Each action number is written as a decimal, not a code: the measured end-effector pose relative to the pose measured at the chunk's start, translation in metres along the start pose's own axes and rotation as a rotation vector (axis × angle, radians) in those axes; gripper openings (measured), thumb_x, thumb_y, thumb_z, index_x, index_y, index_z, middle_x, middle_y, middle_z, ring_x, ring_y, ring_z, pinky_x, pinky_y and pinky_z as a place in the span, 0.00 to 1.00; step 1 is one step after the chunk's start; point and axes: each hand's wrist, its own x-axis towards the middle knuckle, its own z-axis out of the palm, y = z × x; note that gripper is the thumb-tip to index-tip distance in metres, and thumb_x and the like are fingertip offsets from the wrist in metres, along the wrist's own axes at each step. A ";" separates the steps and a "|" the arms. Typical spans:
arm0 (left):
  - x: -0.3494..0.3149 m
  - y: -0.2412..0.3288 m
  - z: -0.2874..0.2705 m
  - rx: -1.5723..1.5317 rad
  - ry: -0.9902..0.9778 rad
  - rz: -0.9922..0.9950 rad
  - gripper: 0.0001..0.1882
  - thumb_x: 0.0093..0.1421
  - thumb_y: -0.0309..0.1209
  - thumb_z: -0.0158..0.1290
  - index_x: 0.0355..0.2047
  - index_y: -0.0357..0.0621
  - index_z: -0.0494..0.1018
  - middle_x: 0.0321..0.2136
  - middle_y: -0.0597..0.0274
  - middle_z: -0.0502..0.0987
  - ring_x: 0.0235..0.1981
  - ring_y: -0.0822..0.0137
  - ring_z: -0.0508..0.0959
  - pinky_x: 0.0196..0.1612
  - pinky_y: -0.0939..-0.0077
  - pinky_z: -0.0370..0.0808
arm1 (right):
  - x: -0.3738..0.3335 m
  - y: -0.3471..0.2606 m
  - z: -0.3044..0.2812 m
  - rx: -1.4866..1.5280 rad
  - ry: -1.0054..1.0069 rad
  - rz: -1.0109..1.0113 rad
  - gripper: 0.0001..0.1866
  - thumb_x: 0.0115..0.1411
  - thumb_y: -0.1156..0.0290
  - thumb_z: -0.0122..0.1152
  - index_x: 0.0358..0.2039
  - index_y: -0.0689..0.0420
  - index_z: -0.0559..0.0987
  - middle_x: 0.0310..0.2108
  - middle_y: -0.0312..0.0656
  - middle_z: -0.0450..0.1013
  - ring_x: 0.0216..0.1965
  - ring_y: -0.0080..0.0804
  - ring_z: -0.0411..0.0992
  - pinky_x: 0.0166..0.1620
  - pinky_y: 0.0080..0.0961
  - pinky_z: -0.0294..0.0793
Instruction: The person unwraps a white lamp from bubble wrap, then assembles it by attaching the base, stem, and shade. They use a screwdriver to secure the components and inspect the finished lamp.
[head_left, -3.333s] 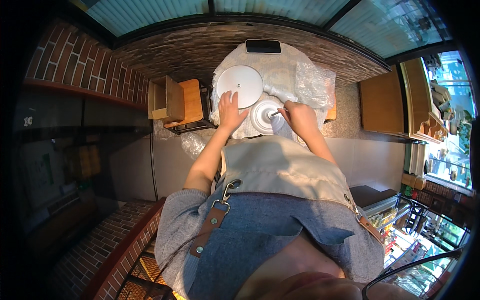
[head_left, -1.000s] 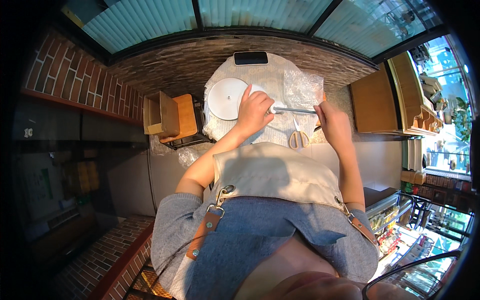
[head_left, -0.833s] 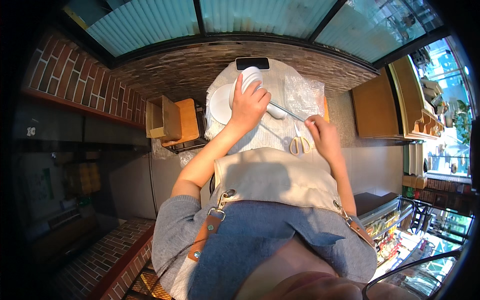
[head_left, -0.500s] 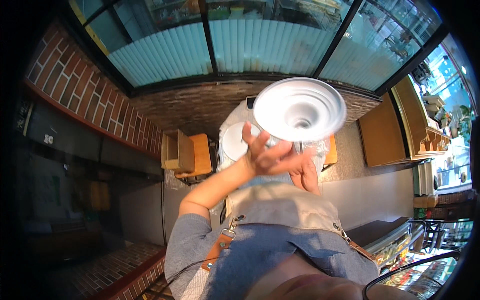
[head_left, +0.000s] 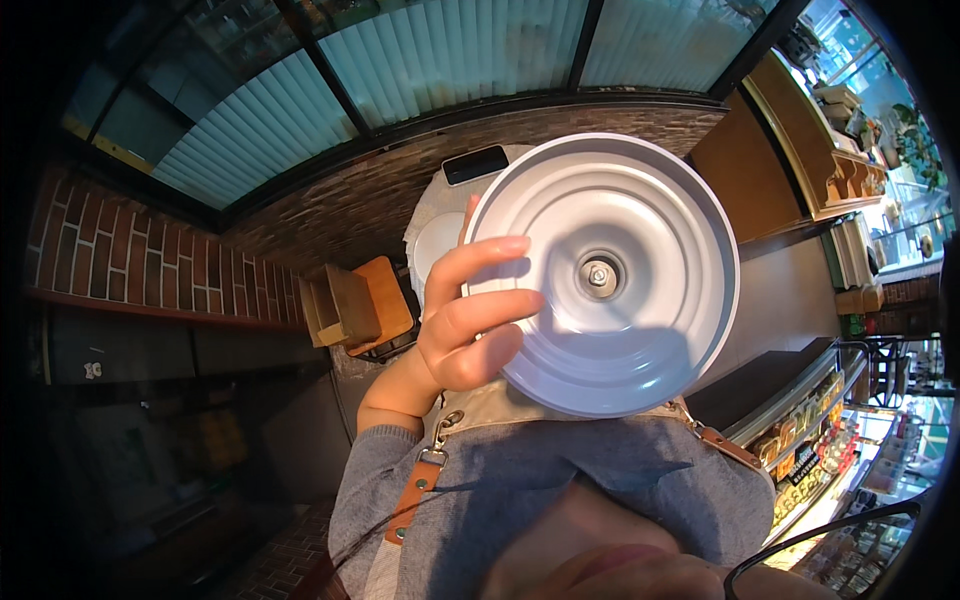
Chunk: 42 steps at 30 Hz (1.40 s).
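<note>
Looking down on one round white base (head_left: 645, 240), high up near the body, with its hollow side toward the head. Has one small metal nut (head_left: 598, 276) in the middle hole. Reaching over the base's left edge with the left hand (head_left: 465, 325) – three fingertips over the hollow side, spread apart, and one more finger sticking up behind the edge. Cannot tell whether pinching the edge or just touching. Cannot tell about the fingers of the right hand either, out of sight now.

Counting more things past the base: one table (head_left: 430, 197) with a pale cloth, one black phone (head_left: 475, 166) near the far edge, and one flat white plate (head_left: 434, 248), partly covered by the base. Off to the left, one orange wooden seat (head_left: 386, 292) with one brown box (head_left: 340, 308) on top.

Compared with half a second ago, much bigger in view and turned to face the head more fully – the base, that is. Now hiding most of the table and much of the apron (head_left: 500, 415) too.
</note>
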 end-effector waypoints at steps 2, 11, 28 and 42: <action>-0.005 0.000 -0.002 0.010 -0.006 -0.014 0.16 0.44 0.20 0.58 0.32 0.42 0.63 0.41 0.55 0.74 0.46 0.45 0.74 0.58 0.22 0.56 | -0.003 0.000 0.000 -0.002 0.010 0.005 0.16 0.69 0.59 0.49 0.39 0.61 0.72 0.22 0.32 0.61 0.24 0.21 0.58 0.30 0.22 0.58; -0.001 0.007 0.002 0.170 0.003 -0.091 0.14 0.45 0.18 0.59 0.32 0.43 0.69 0.36 0.62 0.73 0.39 0.56 0.75 0.57 0.24 0.61 | -0.003 0.003 0.000 -0.008 0.018 0.014 0.16 0.69 0.58 0.49 0.39 0.61 0.72 0.23 0.33 0.62 0.24 0.21 0.58 0.30 0.22 0.58; -0.007 0.007 0.003 0.165 0.041 -0.111 0.12 0.46 0.19 0.60 0.31 0.41 0.70 0.34 0.61 0.74 0.38 0.55 0.76 0.57 0.25 0.62 | -0.006 0.002 -0.003 -0.011 0.027 0.027 0.17 0.68 0.58 0.50 0.40 0.62 0.72 0.23 0.33 0.63 0.24 0.21 0.59 0.30 0.22 0.59; -0.009 0.007 0.004 0.235 0.056 -0.079 0.12 0.47 0.20 0.60 0.31 0.39 0.70 0.34 0.60 0.74 0.37 0.54 0.76 0.55 0.26 0.65 | -0.006 0.003 -0.005 -0.001 0.039 0.036 0.18 0.68 0.57 0.50 0.41 0.62 0.72 0.23 0.34 0.64 0.25 0.21 0.60 0.31 0.22 0.60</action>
